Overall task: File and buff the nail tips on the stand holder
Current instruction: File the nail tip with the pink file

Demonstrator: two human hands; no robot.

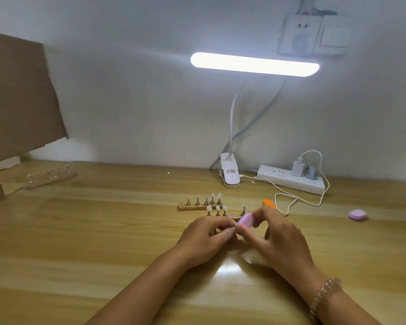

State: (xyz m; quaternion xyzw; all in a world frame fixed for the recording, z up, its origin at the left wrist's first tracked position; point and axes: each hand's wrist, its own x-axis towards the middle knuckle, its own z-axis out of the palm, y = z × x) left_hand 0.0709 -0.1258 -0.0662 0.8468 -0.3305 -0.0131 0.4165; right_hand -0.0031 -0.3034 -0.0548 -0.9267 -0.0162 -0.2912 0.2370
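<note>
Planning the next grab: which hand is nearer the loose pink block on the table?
Right. The right hand is left of the loose pink block; the left hand is farther left.

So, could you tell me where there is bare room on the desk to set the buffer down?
The desk is bare left of the stands, out to the cardboard, and between the right hand and the spare pink block. Behind that hand it is crowded: orange block, cable, power strip.
</note>
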